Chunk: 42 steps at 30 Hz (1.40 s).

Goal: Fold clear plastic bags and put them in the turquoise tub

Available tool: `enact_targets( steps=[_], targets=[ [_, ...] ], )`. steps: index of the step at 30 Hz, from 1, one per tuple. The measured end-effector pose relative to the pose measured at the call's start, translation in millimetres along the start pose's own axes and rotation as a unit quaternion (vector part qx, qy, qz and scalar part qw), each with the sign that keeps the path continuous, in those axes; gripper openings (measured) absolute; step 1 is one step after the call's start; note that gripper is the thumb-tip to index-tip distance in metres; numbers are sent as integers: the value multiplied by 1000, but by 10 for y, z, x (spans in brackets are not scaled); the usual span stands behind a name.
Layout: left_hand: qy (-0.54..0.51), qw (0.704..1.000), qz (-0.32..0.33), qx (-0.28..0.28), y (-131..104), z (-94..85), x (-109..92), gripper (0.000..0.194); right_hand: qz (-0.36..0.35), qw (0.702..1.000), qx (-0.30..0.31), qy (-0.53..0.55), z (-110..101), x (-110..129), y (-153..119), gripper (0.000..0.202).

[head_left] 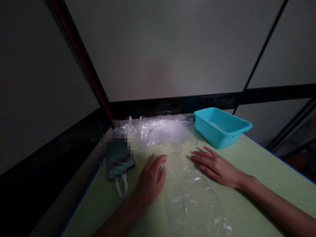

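Observation:
A clear plastic bag (190, 197) lies flat on the pale green table (261, 184), stretching from between my hands toward the near edge. To its left is my left hand (151, 179), its fingers apart and slightly curled, holding nothing. My right hand (214, 166) rests palm down on the other side, fingers spread, close to the bag's far end. Beyond both hands sits a crumpled pile of clear plastic bags (165, 130).
A turquoise plastic basket (222, 135) stands at the back right. On the left lies a blurred-out item with a white strap (121, 187) at its near end. Pale wall panels (160, 49) with dark strips rise behind the table.

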<state>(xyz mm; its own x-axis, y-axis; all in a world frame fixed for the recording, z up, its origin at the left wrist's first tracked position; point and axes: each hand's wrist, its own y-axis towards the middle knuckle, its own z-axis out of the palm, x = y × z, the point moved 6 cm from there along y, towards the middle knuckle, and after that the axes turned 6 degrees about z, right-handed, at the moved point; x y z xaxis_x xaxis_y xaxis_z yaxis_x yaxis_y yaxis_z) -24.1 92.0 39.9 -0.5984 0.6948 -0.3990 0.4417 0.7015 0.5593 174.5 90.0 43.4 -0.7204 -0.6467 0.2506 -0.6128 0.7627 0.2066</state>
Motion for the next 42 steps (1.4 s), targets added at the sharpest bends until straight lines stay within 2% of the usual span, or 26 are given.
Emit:
enact_targets(
  steps=[3, 5, 11, 14, 16, 17, 18, 19, 22, 23, 24, 25, 27, 29, 35, 38, 42],
  targets=[
    [-25, 997, -61, -40, -22, -60, 91, 24, 1, 1000, -10, 7, -4, -10, -5, 37],
    [-31, 994, -90, -46, -31, -75, 136, 22, 4, 1000, -12, 0, 2, -23, -5, 36],
    [-22, 996, -81, -14, -30, -33, 137, 26, 23, 999, -26, 11, 10, -66, 1, 32],
    [-53, 995, -85, -15, -18, -42, 93, 32, 61, 992, -55, 99, -39, -87, -2, 27],
    [-129, 987, -96, -21, 9, -52, 42, 32, 105, 967, -67, 223, -52, -110, -7, 25],
    [-193, 975, -108, -21, 25, -42, 17, 31, 120, 945, -61, 299, -34, -108, -8, 28],
    [-274, 953, -126, -15, 37, -13, -10, 30, 124, 917, -43, 377, 1, -89, -5, 32],
    [-369, 917, -148, -2, 44, 38, -42, 29, 119, 883, -15, 453, 48, -52, 0, 35],
    [-608, 761, -216, 69, 10, 266, -183, 38, 89, 780, 83, 614, 194, 90, 11, 39],
    [-650, 717, -234, 97, -19, 342, -232, 43, 84, 757, 109, 638, 232, 126, 12, 39],
    [-672, 686, -251, 121, -54, 409, -269, 47, 83, 744, 128, 650, 263, 152, 13, 39],
    [-681, 668, -267, 137, -89, 464, -290, 50, 83, 739, 141, 653, 284, 169, 16, 40],
    [-681, 657, -289, 147, -144, 532, -299, 53, 84, 742, 150, 648, 297, 186, 26, 40],
    [-676, 659, -297, 144, -166, 550, -291, 53, 81, 747, 146, 644, 286, 191, 34, 39],
    [-703, 658, -240, 125, -53, 395, -304, 49, 77, 758, 131, 634, 265, 192, 15, 38],
    [-717, 650, -219, 123, -12, 334, -288, 48, 89, 785, 112, 603, 227, 198, -4, 35],
    [-703, 648, -234, 176, -73, 428, -261, 52, 42, 842, 92, 530, 117, 333, -33, 22]
  ],
)
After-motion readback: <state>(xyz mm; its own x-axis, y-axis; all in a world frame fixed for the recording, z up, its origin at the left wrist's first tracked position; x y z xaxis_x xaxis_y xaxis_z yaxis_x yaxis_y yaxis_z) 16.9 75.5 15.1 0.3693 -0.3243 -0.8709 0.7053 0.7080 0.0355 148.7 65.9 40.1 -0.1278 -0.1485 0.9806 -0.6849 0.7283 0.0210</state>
